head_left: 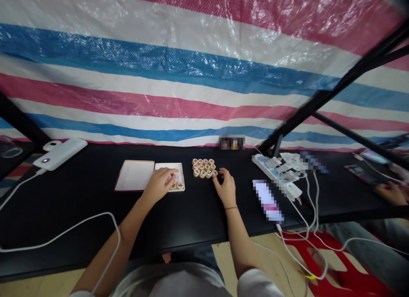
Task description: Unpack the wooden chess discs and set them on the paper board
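Observation:
My left hand (159,180) is over a shallow white box (182,169), its fingers bent and the thumb apart from them. No piece shows between them. Round wooden Chinese chess pieces (180,185) with dark characters lie in the box's near right corner; my fingers hide part of the inside. My right hand (226,188) rests on the table beside a block of chess pieces (201,166) set in rows, red characters at the back and dark ones at the front. Its thumb and forefinger are apart, with the thumb by the front row's right end piece (215,173).
The box lid (136,175) lies left of the box. A white power bank (62,154) with a cable is at far left. A phone (267,201) and a crowded power strip (271,171) lie to the right. Another person's hand (391,193) is at far right. A striped sheet hangs behind.

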`<state>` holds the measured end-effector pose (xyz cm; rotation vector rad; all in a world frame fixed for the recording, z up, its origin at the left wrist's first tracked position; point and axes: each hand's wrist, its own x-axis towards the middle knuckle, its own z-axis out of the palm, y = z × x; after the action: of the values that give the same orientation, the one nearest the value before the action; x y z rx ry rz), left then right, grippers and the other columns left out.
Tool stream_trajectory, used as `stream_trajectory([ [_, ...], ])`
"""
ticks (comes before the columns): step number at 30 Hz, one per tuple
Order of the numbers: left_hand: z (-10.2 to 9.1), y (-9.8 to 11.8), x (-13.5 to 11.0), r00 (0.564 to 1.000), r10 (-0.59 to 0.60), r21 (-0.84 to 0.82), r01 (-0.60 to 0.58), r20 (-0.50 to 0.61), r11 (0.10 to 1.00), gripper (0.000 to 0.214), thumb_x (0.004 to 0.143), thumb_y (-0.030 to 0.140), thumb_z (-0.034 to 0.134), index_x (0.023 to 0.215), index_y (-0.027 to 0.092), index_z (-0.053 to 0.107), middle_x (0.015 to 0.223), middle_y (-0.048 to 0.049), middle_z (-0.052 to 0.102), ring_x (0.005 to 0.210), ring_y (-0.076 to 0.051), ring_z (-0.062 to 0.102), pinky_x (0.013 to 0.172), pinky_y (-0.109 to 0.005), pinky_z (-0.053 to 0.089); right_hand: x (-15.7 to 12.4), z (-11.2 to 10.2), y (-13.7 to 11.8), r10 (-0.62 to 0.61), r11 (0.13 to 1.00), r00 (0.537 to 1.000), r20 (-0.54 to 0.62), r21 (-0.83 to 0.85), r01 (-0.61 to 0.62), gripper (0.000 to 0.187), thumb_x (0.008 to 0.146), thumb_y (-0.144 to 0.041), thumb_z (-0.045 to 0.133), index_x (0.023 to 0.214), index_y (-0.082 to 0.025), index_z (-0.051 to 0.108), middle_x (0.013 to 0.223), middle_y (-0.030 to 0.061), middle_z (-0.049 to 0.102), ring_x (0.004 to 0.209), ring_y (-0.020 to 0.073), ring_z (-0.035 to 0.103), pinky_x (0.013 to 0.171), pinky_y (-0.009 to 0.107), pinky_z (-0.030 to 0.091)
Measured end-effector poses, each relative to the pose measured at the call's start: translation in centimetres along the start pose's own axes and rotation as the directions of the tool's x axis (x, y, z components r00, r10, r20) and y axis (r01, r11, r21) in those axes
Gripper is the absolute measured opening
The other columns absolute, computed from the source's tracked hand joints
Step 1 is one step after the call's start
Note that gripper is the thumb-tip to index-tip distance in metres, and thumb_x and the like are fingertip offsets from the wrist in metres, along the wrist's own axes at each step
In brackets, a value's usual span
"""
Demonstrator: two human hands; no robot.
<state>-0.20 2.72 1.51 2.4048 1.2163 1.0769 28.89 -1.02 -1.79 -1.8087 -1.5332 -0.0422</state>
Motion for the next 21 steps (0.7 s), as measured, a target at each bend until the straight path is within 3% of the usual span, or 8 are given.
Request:
stream_trajectory([
  [3,-2.1,-2.5,0.4,0.999,-0.038,0.052,0.039,-0.022,0.998,0.023,0.090,0.023,0.045,0.094,0.022,0.068,0.087,-0.0039,0.069,0.079,-0.018,0.062,0.076,-0.031,0.045,-0.3,-0.8,-2.7,0.032,0.995,0.999,-0.024,0.100,-0.029,0.037,0.090,-0.039,0.044,0.114,-0.015,0.058,0.089,0.0098,0.068,0.078,0.0222,0.060,0.077,0.035,0.047],
  [5,-3.1,-3.8,0.3,0.999,-0.016,0.116,0.011,0.036,0.993,0.023,0.088,0.023,0.047,0.090,0.022,0.069,0.087,-0.0041,0.068,0.082,-0.019,0.060,0.078,-0.033,0.044,-0.4,-0.8,-5.4,-0.038,0.978,0.992,0.119,0.207,0.012,0.035,0.093,-0.036,0.040,0.117,-0.019,0.059,0.091,0.0074,0.070,0.076,0.0198,0.063,0.074,0.030,0.048],
  [7,-3.5,-4.1,-0.2,0.989,0.032,0.190,-0.059,0.146,0.980,0.021,0.086,0.023,0.049,0.084,0.022,0.070,0.087,-0.0043,0.067,0.084,-0.020,0.057,0.079,-0.034,0.043,-0.2,-0.2,-7.9,-0.146,0.967,0.940,0.308,0.247,0.069,0.034,0.095,-0.034,0.038,0.119,-0.024,0.060,0.086,0.0035,0.071,0.070,0.0183,0.064,0.069,0.027,0.047],
  [10,-3.2,-3.4,-1.4,0.967,0.041,0.296,-0.118,0.253,0.948,0.022,0.086,0.026,0.052,0.075,0.021,0.070,0.090,-0.0062,0.065,0.081,-0.021,0.052,0.075,-0.034,0.042,0.2,1.4,-10.6,-0.225,0.967,0.849,0.478,0.219,0.134,0.030,0.097,-0.031,0.038,0.108,-0.026,0.065,0.078,0.0013,0.071,0.069,0.0174,0.065,0.064,0.023,0.043],
  [14,-2.8,-2.1,-2.9,0.982,0.021,0.380,-0.091,0.186,0.921,0.021,0.087,0.022,0.049,0.081,0.020,0.069,0.108,-0.0099,0.061,0.089,-0.023,0.050,0.077,-0.036,0.042,0.5,3.4,-11.6,-0.206,0.979,0.802,0.561,0.113,0.172,0.033,0.098,-0.028,0.038,0.084,-0.021,0.067,0.070,0.0033,0.069,0.063,0.0168,0.063,0.061,0.023,0.037],
  [21,-3.2,-1.4,-3.8,0.987,-0.016,0.319,-0.036,0.159,0.947,0.015,0.086,0.021,0.048,0.085,0.021,0.063,0.108,-0.0071,0.065,0.092,-0.024,0.051,0.077,-0.037,0.037,0.0,3.8,-11.3,-0.203,0.979,0.795,0.572,0.090,0.185,0.030,0.098,-0.027,0.039,0.086,-0.021,0.066,0.077,0.0043,0.071,0.069,0.0165,0.065,0.063,0.023,0.034],
])
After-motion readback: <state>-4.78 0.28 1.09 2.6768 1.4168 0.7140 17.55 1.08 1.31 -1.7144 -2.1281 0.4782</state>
